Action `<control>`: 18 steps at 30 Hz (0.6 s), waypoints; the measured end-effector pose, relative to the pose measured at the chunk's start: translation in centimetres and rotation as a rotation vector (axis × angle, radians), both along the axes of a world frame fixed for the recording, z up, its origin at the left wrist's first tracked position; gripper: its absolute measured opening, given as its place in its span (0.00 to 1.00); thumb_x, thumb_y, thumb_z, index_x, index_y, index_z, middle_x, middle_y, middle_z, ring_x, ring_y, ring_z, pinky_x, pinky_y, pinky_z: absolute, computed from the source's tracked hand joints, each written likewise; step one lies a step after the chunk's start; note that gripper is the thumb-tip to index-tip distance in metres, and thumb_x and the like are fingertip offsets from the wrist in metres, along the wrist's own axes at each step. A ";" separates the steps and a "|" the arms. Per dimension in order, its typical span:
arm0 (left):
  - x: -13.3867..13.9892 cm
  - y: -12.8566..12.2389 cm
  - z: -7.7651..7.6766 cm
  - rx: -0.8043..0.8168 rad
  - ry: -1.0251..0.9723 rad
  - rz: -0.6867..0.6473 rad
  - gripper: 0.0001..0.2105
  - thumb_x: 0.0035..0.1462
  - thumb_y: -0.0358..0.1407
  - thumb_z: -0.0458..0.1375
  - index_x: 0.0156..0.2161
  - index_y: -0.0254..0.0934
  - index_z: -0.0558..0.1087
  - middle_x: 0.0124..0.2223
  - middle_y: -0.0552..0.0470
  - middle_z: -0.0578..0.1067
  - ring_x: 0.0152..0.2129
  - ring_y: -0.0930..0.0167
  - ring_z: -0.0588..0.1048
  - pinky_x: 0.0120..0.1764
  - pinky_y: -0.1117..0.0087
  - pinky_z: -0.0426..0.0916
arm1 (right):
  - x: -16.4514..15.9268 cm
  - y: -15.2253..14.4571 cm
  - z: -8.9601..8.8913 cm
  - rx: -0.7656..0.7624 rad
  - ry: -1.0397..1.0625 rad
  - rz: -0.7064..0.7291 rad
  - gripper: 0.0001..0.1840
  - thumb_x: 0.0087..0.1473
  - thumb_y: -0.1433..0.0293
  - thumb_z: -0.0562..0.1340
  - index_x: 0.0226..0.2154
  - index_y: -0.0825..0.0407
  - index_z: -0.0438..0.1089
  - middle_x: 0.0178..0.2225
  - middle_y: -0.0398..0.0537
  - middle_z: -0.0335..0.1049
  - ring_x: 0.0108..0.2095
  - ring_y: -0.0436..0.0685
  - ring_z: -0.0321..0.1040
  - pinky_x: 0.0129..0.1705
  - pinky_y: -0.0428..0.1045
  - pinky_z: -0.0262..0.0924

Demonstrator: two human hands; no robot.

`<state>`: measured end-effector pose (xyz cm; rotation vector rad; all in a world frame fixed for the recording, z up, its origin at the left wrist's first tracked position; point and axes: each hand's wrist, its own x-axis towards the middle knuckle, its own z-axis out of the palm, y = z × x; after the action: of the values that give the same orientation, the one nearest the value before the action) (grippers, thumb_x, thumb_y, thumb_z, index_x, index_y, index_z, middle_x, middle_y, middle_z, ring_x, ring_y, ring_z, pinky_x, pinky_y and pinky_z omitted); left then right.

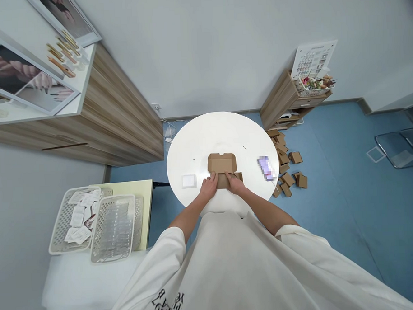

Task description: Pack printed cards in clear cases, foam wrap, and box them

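A small brown cardboard box (222, 163) lies on the white round table (222, 132), its lid raised and folded back on the far side. My left hand (209, 185) grips the near left corner of the box, thumb and fingers against the cardboard. At the near right side my right hand (235, 184) holds the box too, with a side flap (240, 176) sticking out beyond the fingers. The inside of the near part is mostly hidden by my hands. To the left of my left hand lies a white square stack (189, 181).
A blurred purple object (266, 168) lies at the table's right. Several folded cardboard boxes (286, 179) are heaped on the blue floor. Left of me, white baskets (133, 230) hold packets and clear plastic pieces. A wooden cabinet (123, 108) and a small shelf (281, 98) stand by the wall.
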<state>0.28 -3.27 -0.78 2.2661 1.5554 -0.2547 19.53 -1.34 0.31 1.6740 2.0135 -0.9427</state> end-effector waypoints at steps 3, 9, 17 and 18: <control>0.0 0.5 0.0 -0.032 0.000 -0.024 0.38 0.57 0.32 0.59 0.68 0.41 0.46 0.70 0.37 0.50 0.53 0.55 0.68 0.51 0.58 0.61 | -0.2 0.1 0.0 -0.004 0.006 -0.001 0.54 0.58 0.67 0.62 0.72 0.48 0.24 0.57 0.59 0.66 0.51 0.65 0.67 0.48 0.53 0.61; -0.2 0.7 -0.6 -0.011 0.006 -0.046 0.35 0.55 0.32 0.63 0.64 0.43 0.51 0.69 0.37 0.53 0.50 0.57 0.72 0.50 0.60 0.62 | 0.9 -1.8 -0.1 0.182 0.065 0.010 0.48 0.56 0.66 0.61 0.72 0.50 0.35 0.65 0.58 0.54 0.63 0.66 0.50 0.61 0.57 0.49; -0.2 0.5 -1.5 0.039 -0.005 -0.045 0.33 0.53 0.31 0.64 0.62 0.42 0.55 0.69 0.37 0.54 0.47 0.58 0.74 0.47 0.60 0.63 | 6.0 -6.0 -1.9 0.425 -0.019 -0.276 0.40 0.55 0.71 0.57 0.68 0.46 0.47 0.68 0.56 0.42 0.63 0.67 0.51 0.60 0.58 0.50; -0.2 0.5 -1.5 0.037 -0.003 -0.044 0.34 0.53 0.31 0.64 0.62 0.42 0.55 0.68 0.37 0.54 0.46 0.58 0.74 0.47 0.60 0.63 | 6.2 -5.9 -2.2 0.395 -0.002 -0.266 0.40 0.55 0.72 0.57 0.68 0.46 0.46 0.68 0.57 0.43 0.61 0.66 0.54 0.58 0.57 0.53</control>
<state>0.12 -2.77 -2.31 2.3300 1.5216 -0.2365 25.71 -7.20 -1.90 2.1922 2.1139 -0.6463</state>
